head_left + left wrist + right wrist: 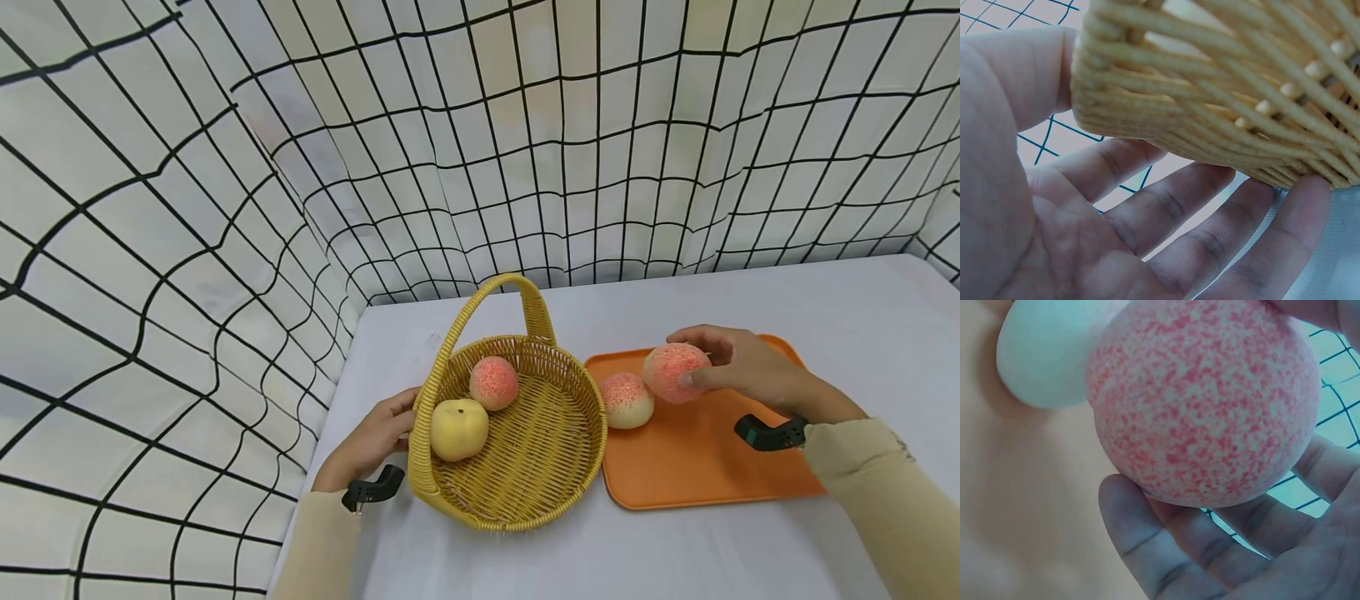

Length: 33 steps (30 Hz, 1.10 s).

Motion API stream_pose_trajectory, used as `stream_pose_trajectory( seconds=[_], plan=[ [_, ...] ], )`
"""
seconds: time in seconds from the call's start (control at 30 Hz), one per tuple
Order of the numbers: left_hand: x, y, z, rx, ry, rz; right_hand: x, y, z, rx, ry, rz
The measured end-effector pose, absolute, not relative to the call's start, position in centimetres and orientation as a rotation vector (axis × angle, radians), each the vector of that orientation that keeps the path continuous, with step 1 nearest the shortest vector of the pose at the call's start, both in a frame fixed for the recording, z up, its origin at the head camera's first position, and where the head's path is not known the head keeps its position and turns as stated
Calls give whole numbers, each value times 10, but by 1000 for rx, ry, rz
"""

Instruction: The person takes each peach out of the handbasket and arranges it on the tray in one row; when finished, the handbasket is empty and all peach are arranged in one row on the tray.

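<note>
While the basket point(540, 458) sits left on the tabletop point(540, 568), its handle point(537, 312) arches between my left hand point(382, 437) and the yellow fruit point(459, 430) and pink fruit point(493, 383) inside. Two-tone peach point(627, 402) lies on the orange tray's point(690, 467) left. My right hand point(738, 367) pinches the speckled peach point(677, 372) over that tray; left one grips the basket's left side, fingers spread.

orange tray point(675, 479) hidden toward three o'clock by right sleeve point(885, 500), left hand point(378, 437) with fingertips hidden at nine o'clock of basket point(543, 467), pale peach point(1041, 356) cut off at eleven o'clock in right-wrist view
</note>
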State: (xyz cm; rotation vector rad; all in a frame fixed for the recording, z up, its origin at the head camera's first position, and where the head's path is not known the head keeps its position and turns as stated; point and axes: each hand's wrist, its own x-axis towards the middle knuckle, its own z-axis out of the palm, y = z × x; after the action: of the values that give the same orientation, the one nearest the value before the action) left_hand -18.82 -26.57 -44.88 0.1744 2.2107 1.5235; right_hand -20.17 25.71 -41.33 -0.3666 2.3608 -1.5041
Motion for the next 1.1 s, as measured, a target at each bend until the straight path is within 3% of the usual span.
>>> stream_pose_trajectory(
  seconds=[1.1],
  plan=[
    [-189, -266, -450, 189, 2215, 1525, -198, 262, -452, -291, 2310, -1559]
  ],
)
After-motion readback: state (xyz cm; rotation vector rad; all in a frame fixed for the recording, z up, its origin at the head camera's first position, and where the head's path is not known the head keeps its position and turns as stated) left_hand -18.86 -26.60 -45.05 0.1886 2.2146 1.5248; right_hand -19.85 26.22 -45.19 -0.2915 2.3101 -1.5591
